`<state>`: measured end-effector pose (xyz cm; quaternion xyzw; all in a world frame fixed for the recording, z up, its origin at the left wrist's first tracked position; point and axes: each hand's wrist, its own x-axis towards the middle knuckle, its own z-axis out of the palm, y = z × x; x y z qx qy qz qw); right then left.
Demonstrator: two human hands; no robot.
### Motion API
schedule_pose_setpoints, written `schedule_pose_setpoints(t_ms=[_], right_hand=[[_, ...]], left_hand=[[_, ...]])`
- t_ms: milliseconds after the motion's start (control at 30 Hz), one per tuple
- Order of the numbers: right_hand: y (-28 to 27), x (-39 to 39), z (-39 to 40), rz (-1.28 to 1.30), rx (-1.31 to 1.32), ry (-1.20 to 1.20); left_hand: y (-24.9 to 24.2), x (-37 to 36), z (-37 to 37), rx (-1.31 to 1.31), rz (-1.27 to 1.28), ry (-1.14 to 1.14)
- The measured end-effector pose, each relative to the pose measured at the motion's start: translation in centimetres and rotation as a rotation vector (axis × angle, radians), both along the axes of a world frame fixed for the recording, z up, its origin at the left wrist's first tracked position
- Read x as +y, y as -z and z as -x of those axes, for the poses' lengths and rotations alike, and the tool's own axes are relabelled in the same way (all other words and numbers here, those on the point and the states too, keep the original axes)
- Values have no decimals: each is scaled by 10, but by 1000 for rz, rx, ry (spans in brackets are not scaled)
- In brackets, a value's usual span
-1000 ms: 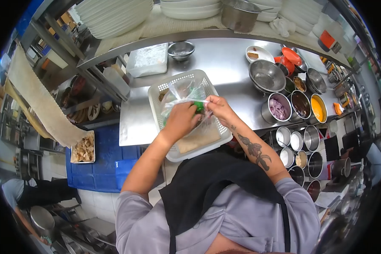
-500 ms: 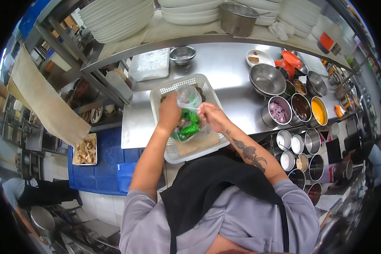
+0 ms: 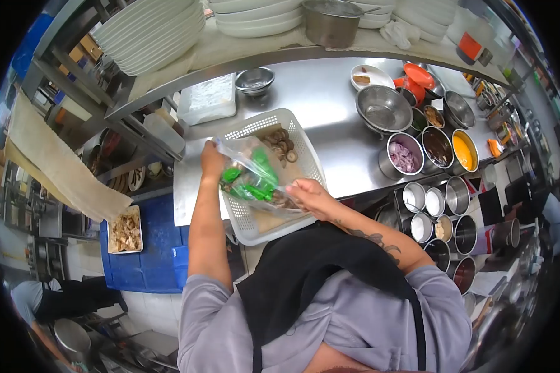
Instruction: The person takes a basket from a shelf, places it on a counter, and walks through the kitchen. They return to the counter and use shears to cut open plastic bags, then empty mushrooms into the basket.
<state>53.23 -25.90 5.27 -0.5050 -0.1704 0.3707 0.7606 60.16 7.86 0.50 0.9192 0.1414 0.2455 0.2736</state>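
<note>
A clear plastic bag (image 3: 250, 176) is stretched between my two hands, tilted above a white perforated basket (image 3: 309, 138). Green printing shows on the bag, with brownish pieces inside it. My left hand (image 3: 212, 160) grips the bag's upper left edge. Lower down on the right, my right hand (image 3: 310, 195) pinches the opposite edge. Brown mushrooms (image 3: 280, 144) lie on brown paper or card inside the basket, beyond the bag. The bag hides part of the basket's contents.
A steel bowl (image 3: 255, 81) and a white tray (image 3: 208, 98) stand behind the basket. On the right are a pot of sliced onions (image 3: 404, 156) and a steel colander (image 3: 384, 108). Stacked white plates (image 3: 150, 38) fill the shelf above. Another person (image 3: 50, 301) bends at far left.
My hands have moved apart, the left one to the left and the right one slightly down. The bag is now spread wide and shifted left, uncovering the mushrooms in the basket.
</note>
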Motion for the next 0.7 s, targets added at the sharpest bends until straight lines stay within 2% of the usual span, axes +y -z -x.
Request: schedule_pose_setpoints(t_ms=[67,100,133,167,200,233,300,333,400,433,500,533,600,633,667,700], right_hand=[[2,-20,5,17,123,19],[2,-28,4,15,124,22],[1,-36,4,67,202,94],[1,-40,4,121,280,164],[2,-42,4,121,282,158],[2,-44,2,117,306,190],[2,-44,-7,126,344,245],[2,-42,-11,122,344,257],[6,-30,-17,105,308,300],[11,-22,-18,108,315,307],[20,-6,-26,57,327,244],[10,-5,-29,58,324,243],[-19,-7,-34,153,269,268],[-20,-11,-40,159,270,267],[-21,-18,-49,167,122,293],[-22,-24,-58,169,-26,315]], left_hand=[[13,25,-6,64,114,-92],[13,35,-7,32,156,-65],[16,40,-9,33,155,-65],[19,46,-9,104,285,-59],[14,49,-6,172,415,-54],[4,43,0,171,413,-58],[-18,15,9,3,-29,-67],[-37,-6,14,1,-30,-54],[-73,-48,27,-135,-209,367],[-78,-60,27,-129,-204,374],[-84,-72,22,232,-231,512],[-74,-59,12,229,-229,511],[-45,-13,-16,-242,-390,431],[-53,-1,-26,-335,-330,372],[-67,8,-29,-428,-274,306],[-95,11,-20,-328,-13,274]])
